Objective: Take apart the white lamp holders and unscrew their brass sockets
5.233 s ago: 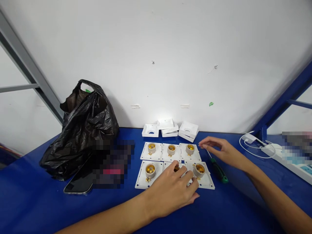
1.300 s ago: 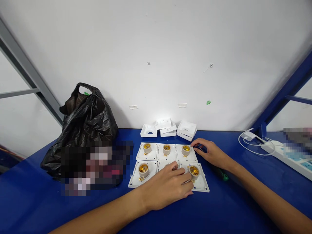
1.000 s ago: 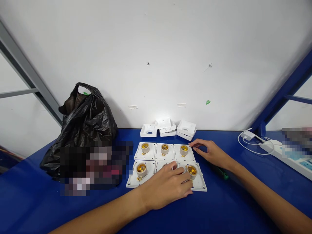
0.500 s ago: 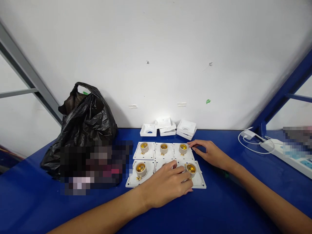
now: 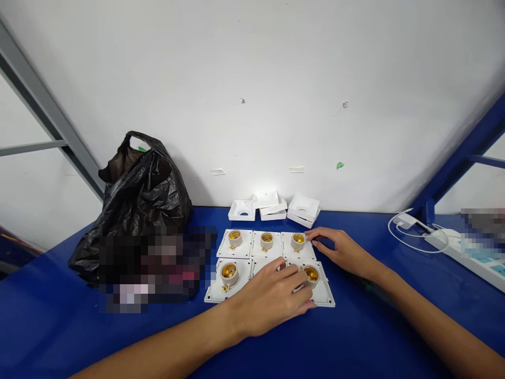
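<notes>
Several white square lamp-holder plates (image 5: 234, 243) with brass-lined sockets lie in two rows of three on the blue table (image 5: 355, 337). My left hand (image 5: 272, 297) rests flat and open over the front middle plate, its fingertips against the front right socket (image 5: 311, 274). With curved fingers, my right hand (image 5: 341, 251) touches the right edge of the back right plate (image 5: 299, 244) and holds nothing. A green screwdriver handle (image 5: 369, 286) peeks out from under my right forearm.
White square covers (image 5: 272, 205) are piled by the wall behind the plates. A black plastic bag (image 5: 138, 200) stands at the left with a blurred patch in front of it. At the far right lie a white power strip (image 5: 465, 250) and cable (image 5: 406, 226).
My right hand left the screwdriver and came to the edge of the back right plate. The block of plates has shifted slightly left. My left hand stays on the front row.
</notes>
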`<control>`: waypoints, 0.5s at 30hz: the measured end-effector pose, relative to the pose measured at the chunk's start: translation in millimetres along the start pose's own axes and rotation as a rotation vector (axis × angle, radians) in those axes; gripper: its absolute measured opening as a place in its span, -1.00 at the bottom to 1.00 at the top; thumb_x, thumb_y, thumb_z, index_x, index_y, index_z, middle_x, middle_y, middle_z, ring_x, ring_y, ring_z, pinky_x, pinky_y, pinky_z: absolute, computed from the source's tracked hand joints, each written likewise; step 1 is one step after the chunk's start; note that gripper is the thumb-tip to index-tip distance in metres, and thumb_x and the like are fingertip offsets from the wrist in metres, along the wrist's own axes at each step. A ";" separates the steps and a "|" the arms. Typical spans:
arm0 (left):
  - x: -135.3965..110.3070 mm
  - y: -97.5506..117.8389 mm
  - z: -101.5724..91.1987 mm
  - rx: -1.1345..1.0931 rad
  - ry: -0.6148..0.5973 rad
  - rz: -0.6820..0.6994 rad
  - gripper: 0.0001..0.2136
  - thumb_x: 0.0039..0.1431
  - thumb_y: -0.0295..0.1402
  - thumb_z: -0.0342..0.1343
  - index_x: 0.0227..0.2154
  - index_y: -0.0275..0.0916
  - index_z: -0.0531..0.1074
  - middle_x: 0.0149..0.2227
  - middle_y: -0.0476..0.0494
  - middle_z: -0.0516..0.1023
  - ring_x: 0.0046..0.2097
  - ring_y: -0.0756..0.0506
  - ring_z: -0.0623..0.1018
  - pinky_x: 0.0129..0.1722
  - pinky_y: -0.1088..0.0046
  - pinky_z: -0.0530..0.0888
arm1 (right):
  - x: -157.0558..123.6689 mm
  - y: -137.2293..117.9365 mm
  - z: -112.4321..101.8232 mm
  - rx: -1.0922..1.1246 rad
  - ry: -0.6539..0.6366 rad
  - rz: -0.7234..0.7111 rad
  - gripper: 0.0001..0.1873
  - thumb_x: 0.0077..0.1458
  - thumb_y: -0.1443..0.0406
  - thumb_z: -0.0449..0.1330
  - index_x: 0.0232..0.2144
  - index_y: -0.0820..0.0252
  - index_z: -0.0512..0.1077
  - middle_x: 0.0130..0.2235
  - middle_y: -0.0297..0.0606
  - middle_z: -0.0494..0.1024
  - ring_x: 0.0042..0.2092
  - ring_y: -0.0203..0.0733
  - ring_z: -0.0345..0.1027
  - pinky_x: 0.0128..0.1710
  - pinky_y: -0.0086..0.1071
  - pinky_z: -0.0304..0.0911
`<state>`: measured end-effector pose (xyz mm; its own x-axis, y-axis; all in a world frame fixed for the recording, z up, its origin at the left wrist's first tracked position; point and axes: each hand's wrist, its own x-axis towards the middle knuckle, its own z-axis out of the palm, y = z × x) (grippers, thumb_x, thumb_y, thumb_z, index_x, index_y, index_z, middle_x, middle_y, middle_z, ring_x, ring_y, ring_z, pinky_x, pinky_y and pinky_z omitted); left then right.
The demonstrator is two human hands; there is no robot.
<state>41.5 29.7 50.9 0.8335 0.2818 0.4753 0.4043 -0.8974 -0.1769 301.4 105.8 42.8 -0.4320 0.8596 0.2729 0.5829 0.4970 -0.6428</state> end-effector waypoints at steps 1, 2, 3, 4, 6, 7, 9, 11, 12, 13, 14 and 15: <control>-0.1 0.7 -0.8 -0.005 0.007 -0.015 -0.76 0.58 -0.29 0.04 -0.26 -0.25 0.46 -0.21 -0.08 0.60 -0.20 -0.09 0.58 -0.13 0.31 0.43 | 0.0 -0.2 0.1 0.000 0.000 -0.002 -0.75 0.35 0.15 0.16 -0.07 0.03 0.61 0.07 -0.17 0.72 0.14 0.07 0.60 0.22 -0.01 0.44; -0.3 1.5 -1.5 -0.011 0.014 -0.035 -0.78 0.58 -0.31 0.03 -0.22 -0.25 0.46 -0.18 -0.10 0.60 -0.19 -0.10 0.59 -0.10 0.30 0.44 | 0.0 -0.5 0.1 0.001 0.000 -0.003 -0.75 0.35 0.15 0.16 -0.08 0.03 0.61 0.08 -0.17 0.72 0.14 0.08 0.59 0.22 -0.01 0.44; -0.5 2.2 -2.0 -0.013 0.021 -0.057 -0.80 0.58 -0.32 0.01 -0.18 -0.26 0.45 -0.16 -0.12 0.60 -0.18 -0.10 0.59 -0.07 0.29 0.45 | 0.0 -0.7 0.1 0.001 0.001 -0.005 -0.75 0.35 0.15 0.17 -0.08 0.03 0.61 0.08 -0.16 0.71 0.14 0.08 0.59 0.23 -0.01 0.44; -0.7 2.7 -2.3 -0.015 0.025 -0.079 -0.83 0.58 -0.33 0.00 -0.13 -0.26 0.44 -0.13 -0.13 0.59 -0.17 -0.11 0.60 -0.06 0.27 0.46 | -0.1 -1.0 0.1 0.003 0.001 -0.006 -0.76 0.34 0.15 0.17 -0.08 0.03 0.61 0.08 -0.16 0.71 0.15 0.08 0.59 0.23 0.00 0.44; -0.8 3.2 -2.4 -0.012 0.016 -0.115 -0.86 0.58 -0.33 0.00 -0.04 -0.26 0.42 -0.09 -0.17 0.57 -0.14 -0.14 0.61 -0.05 0.25 0.47 | 0.0 -1.5 0.0 0.006 0.003 -0.009 -0.76 0.34 0.16 0.18 -0.09 0.02 0.61 0.08 -0.16 0.71 0.14 0.09 0.59 0.23 0.02 0.43; -0.8 3.1 -2.2 -0.010 -0.001 -0.127 -0.86 0.57 -0.33 0.01 -0.01 -0.26 0.41 -0.07 -0.18 0.56 -0.12 -0.15 0.61 -0.05 0.25 0.47 | 0.0 -1.7 -0.1 0.008 0.003 -0.010 -0.76 0.34 0.16 0.18 -0.09 0.02 0.61 0.08 -0.16 0.71 0.13 0.09 0.59 0.22 0.03 0.44; -0.7 2.6 -1.8 -0.009 -0.040 -0.139 -0.87 0.56 -0.33 0.03 0.01 -0.25 0.39 -0.07 -0.17 0.55 -0.09 -0.17 0.62 -0.04 0.23 0.48 | 0.0 -2.2 -0.2 0.010 0.002 -0.011 -0.77 0.34 0.16 0.18 -0.09 0.03 0.61 0.08 -0.15 0.71 0.12 0.08 0.60 0.21 0.03 0.44; -0.8 2.1 -1.5 -0.015 -0.075 -0.135 -0.88 0.55 -0.34 0.05 0.00 -0.25 0.39 -0.08 -0.15 0.55 -0.09 -0.17 0.61 -0.04 0.24 0.47 | 0.0 -2.3 -0.3 0.008 -0.002 -0.011 -0.77 0.34 0.16 0.18 -0.09 0.03 0.61 0.09 -0.14 0.71 0.12 0.08 0.60 0.21 0.01 0.44; -1.0 2.1 -1.3 -0.018 -0.084 -0.133 -0.89 0.55 -0.35 0.04 0.00 -0.24 0.39 -0.09 -0.15 0.56 -0.09 -0.17 0.61 -0.04 0.23 0.47 | -0.1 -2.3 -0.4 0.007 -0.004 -0.012 -0.77 0.34 0.16 0.18 -0.09 0.03 0.61 0.09 -0.14 0.71 0.13 0.08 0.60 0.22 0.01 0.44; -1.2 2.1 -1.0 -0.020 -0.090 -0.133 -0.89 0.55 -0.35 0.04 0.01 -0.24 0.39 -0.08 -0.15 0.56 -0.08 -0.17 0.61 -0.03 0.24 0.47 | -0.1 -2.3 -0.4 0.005 -0.005 -0.012 -0.77 0.34 0.16 0.18 -0.09 0.03 0.60 0.10 -0.14 0.70 0.13 0.07 0.60 0.22 0.00 0.44; -1.6 2.2 -0.7 -0.020 -0.093 -0.136 -0.89 0.55 -0.35 0.03 0.01 -0.24 0.38 -0.08 -0.15 0.56 -0.08 -0.17 0.61 -0.03 0.23 0.46 | -0.2 -2.2 -0.4 0.004 -0.006 -0.011 -0.77 0.34 0.16 0.18 -0.09 0.03 0.60 0.10 -0.14 0.70 0.14 0.07 0.59 0.22 -0.01 0.43; -1.9 2.4 -0.2 -0.017 -0.092 -0.140 -0.89 0.56 -0.36 0.03 0.01 -0.24 0.38 -0.08 -0.16 0.56 -0.08 -0.17 0.61 -0.02 0.23 0.46 | -0.2 -2.1 -0.4 0.003 -0.006 -0.011 -0.77 0.34 0.15 0.18 -0.09 0.04 0.60 0.10 -0.14 0.70 0.14 0.07 0.59 0.23 -0.01 0.43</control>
<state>40.8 27.0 49.7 0.8009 0.4333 0.4133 0.5130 -0.8526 -0.1001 300.5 104.6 44.4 -0.4427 0.8534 0.2752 0.5760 0.5059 -0.6421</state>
